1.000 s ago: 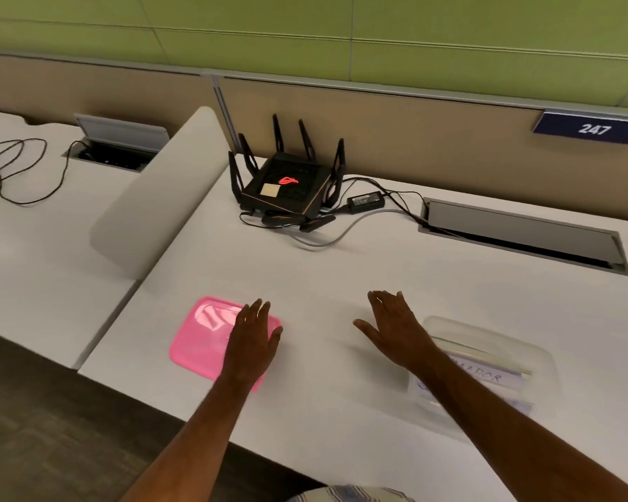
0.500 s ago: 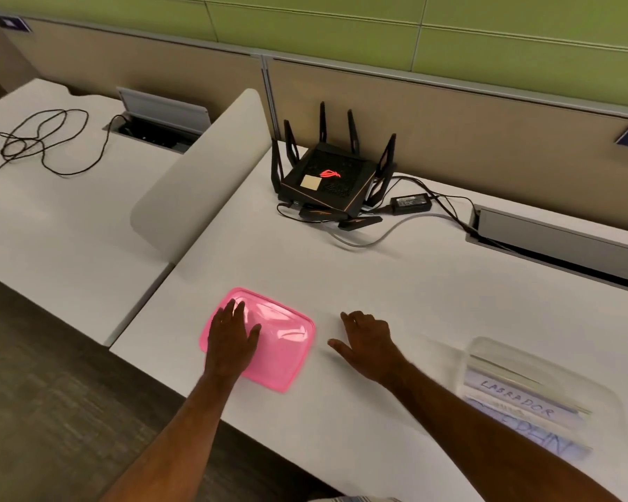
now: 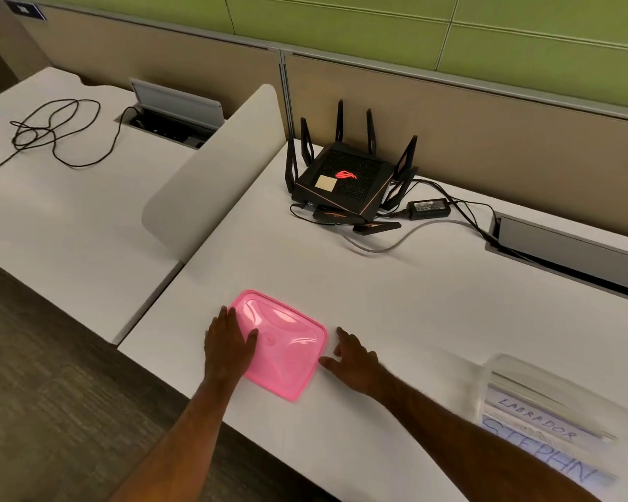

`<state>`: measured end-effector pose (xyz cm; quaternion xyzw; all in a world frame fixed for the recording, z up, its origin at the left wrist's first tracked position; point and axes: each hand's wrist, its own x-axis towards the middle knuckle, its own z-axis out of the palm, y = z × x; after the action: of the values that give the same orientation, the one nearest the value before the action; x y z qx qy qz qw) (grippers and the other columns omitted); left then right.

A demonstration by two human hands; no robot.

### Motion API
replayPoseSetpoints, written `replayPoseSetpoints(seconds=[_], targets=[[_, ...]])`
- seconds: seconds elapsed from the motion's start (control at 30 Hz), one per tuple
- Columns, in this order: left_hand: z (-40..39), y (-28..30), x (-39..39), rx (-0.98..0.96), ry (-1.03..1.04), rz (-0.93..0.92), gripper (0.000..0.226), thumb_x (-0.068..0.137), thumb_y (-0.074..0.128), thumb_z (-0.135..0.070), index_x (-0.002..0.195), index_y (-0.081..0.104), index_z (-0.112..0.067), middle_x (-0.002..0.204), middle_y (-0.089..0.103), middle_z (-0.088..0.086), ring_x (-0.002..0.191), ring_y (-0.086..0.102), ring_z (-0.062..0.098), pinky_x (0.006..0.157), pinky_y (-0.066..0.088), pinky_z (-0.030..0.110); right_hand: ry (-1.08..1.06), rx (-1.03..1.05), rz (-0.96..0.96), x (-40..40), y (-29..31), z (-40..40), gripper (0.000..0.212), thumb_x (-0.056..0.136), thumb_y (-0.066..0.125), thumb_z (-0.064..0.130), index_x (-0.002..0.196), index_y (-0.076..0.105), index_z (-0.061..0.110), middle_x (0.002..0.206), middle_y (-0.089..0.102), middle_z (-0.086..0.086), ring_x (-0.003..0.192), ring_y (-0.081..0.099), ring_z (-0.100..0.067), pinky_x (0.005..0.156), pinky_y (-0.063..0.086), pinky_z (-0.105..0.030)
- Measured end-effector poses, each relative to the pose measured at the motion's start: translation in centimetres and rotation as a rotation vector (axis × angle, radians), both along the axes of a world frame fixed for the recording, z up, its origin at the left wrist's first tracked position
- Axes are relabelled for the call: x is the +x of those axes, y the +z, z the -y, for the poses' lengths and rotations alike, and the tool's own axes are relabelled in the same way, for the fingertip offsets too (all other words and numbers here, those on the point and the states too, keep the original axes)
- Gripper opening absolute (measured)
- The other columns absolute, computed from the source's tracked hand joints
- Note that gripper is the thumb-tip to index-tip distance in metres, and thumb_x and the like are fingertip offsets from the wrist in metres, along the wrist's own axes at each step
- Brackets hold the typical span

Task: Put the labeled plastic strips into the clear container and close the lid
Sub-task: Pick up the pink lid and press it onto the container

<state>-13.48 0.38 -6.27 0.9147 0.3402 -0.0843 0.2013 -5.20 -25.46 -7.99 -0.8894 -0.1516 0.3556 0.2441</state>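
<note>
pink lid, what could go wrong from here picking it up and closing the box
The pink lid lies flat on the desk; the left hand rests on one end and the right hand is at the other, so it may slide instead of lifting.

It also sits near the desk's front edge and could be pushed off.

The labeled strips fill the clear container and some may stand high enough to stop the lid seating.
</note>
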Motion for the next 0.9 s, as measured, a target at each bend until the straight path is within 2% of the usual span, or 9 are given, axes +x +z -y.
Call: replayPoseSetpoints(seconds=[0.13,0.2,0.27,0.33,0.5,0.6,0.73,0.9], targets=[[0.1,0.1,0.2,-0.012,0.017,0.046,0.079,0.097,0.059,-0.045,0.157,0.025,-0.005,0.161,0.033,0.016,0.147,0.033,0.035,0.119,0.031,0.05,-0.011,0.078,-0.07,-0.4,0.3,-0.6,0.086,0.092,0.059,0.058,0.16,0.016,0.025,0.138,0.049,0.001,0.123,0.055,-0.018,0.108,0.037,-0.042],[0.1,0.2,0.3,-0.018,0.031,0.053,0.078,0.097,0.06,-0.044,0.156,0.028,-0.006,0.16,0.036,0.016,0.145,0.036,0.036,0.118,0.033,0.051,-0.018,0.119,-0.094,-0.5,0.5,-0.8,0.085,0.092,0.062,0.054,0.159,0.019,0.024,0.139,0.048,-0.003,0.113,0.055,-0.018,0.107,0.041,-0.042],[0.0,0.3,0.5,-0.023,0.057,0.05,0.076,0.096,0.06,-0.044,0.155,0.03,-0.007,0.157,0.039,0.015,0.142,0.039,0.037,0.115,0.036,0.053,-0.066,0.187,-0.135,-0.7,0.9,-1.1,0.084,0.093,0.065,0.049,0.159,0.021,0.021,0.137,0.048,-0.006,0.104,0.051,-0.012,0.098,0.044,-0.033],[-0.1,0.4,0.7,-0.045,0.09,0.074,0.073,0.095,0.061,-0.045,0.152,0.034,-0.01,0.152,0.046,0.014,0.137,0.045,0.038,0.111,0.04,0.056,-0.155,0.254,-0.197,-0.7,1.7,-1.3,0.087,0.093,0.068,0.046,0.16,0.018,0.023,0.136,0.048,-0.005,0.105,0.053,-0.012,0.089,0.043,-0.026],[-0.4,0.9,1.1,-0.084,0.163,0.15,0.07,0.095,0.063,-0.046,0.15,0.036,-0.014,0.147,0.05,0.014,0.133,0.047,0.04,0.107,0.039,0.06,-0.353,0.483,-0.401,-0.5,3.8,-1.4,0.084,0.093,0.072,0.03,0.157,0.019,0.036,0.126,0.057,-0.007,0.108,0.065,-0.025,0.075,0.059,-0.036],[-0.6,1.4,1.2,-0.11,0.192,0.206,0.068,0.095,0.062,-0.046,0.149,0.036,-0.014,0.145,0.05,0.013,0.132,0.048,0.04,0.106,0.04,0.061,-0.39,0.578,-0.357,-0.3,4.7,-1.5,0.075,0.094,0.069,0.014,0.152,0.027,0.033,0.121,0.059,-0.01,0.101,0.065,-0.026,0.078,0.058,-0.044],[-0.5,2.3,1.6,-0.176,0.245,0.267,0.069,0.094,0.062,-0.049,0.149,0.036,-0.017,0.147,0.051,0.011,0.133,0.046,0.039,0.107,0.041,0.061,-0.414,0.674,-0.293,0.0,5.2,-1.1,0.07,0.095,0.056,-0.007,0.151,0.029,0.025,0.119,0.056,-0.023,0.086,0.063,-0.028,0.076,0.055,-0.051],[0.5,3.5,1.9,-0.328,0.302,0.386,0.072,0.09,0.065,-0.057,0.146,0.037,-0.022,0.143,0.053,0.005,0.13,0.049,0.031,0.099,0.05,0.053,-0.349,0.706,-0.117,1.1,6.2,0.7,0.067,0.099,0.055,-0.003,0.151,0.031,0.031,0.113,0.06,-0.01,0.079,0.067,-0.025,0.068,0.059,-0.047]])
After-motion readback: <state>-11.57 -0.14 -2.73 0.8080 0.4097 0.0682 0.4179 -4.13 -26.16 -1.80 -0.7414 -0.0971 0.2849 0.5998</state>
